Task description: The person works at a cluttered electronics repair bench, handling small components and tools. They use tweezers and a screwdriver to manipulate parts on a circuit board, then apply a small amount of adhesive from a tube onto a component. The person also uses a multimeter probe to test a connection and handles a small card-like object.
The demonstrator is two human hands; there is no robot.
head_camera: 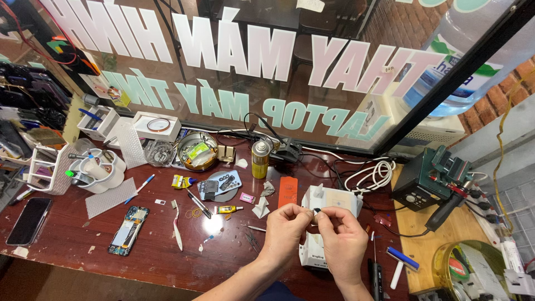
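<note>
Dark and tiny, a small part sits pinched between the fingertips of two bare hands held together above a reddish-brown workbench. It is too small to make out in detail (only a black speck shows where the fingers meet). The left hand curls in with thumb and forefinger closed on the part; the right hand mirrors it, fingertips also closed on the same piece. Just behind and below the hands stands a white boxy device. To the left on the bench lie an opened phone showing its insides, a white toothbrush, a small yellow glue tube and a yellow spray can standing upright. A black phone rests face up near the far left edge.
</note>
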